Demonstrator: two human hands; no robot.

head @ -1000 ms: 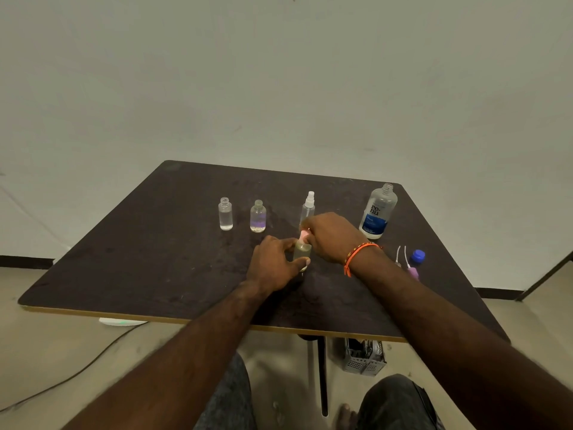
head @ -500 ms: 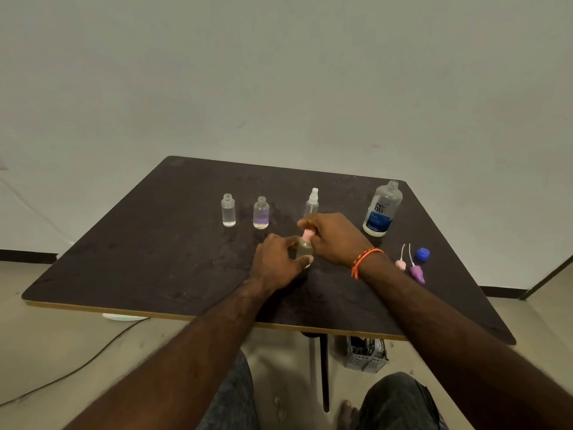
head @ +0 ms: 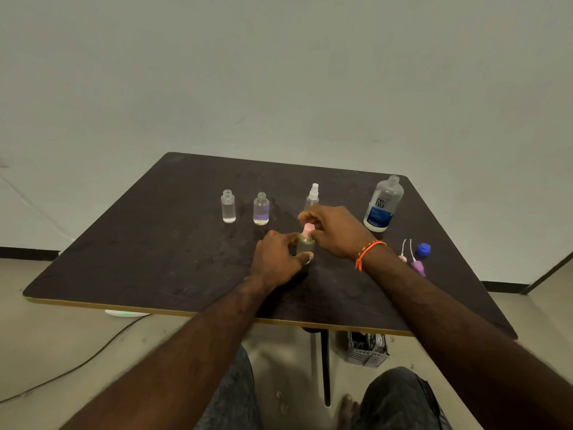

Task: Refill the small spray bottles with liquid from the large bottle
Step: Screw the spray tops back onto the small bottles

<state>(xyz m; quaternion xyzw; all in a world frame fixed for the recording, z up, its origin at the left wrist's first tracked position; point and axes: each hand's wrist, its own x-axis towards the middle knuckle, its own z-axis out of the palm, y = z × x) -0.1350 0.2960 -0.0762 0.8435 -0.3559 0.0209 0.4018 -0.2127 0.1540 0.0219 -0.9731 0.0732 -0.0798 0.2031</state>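
A small greenish spray bottle (head: 305, 245) stands on the dark table (head: 155, 252). My left hand (head: 277, 259) grips its body. My right hand (head: 333, 231) pinches its pink spray top (head: 308, 229). Behind them stands a clear small bottle with a white spray top (head: 313, 195). Two uncapped small bottles stand to the left: a clear one (head: 228, 206) and one with purple liquid (head: 261, 209). The large uncapped bottle with a blue label (head: 383, 204) stands at the right.
A blue cap (head: 422, 249) and two loose spray tops, pink (head: 402, 257) and purple (head: 418, 265), lie near the table's right edge. A grey basket (head: 367, 349) sits on the floor under the table. A cable (head: 62, 370) runs across the floor at left.
Both hands stay on the greenish bottle; my right hand's fingers have shifted slightly on the pink top. The camera has tilted a little.
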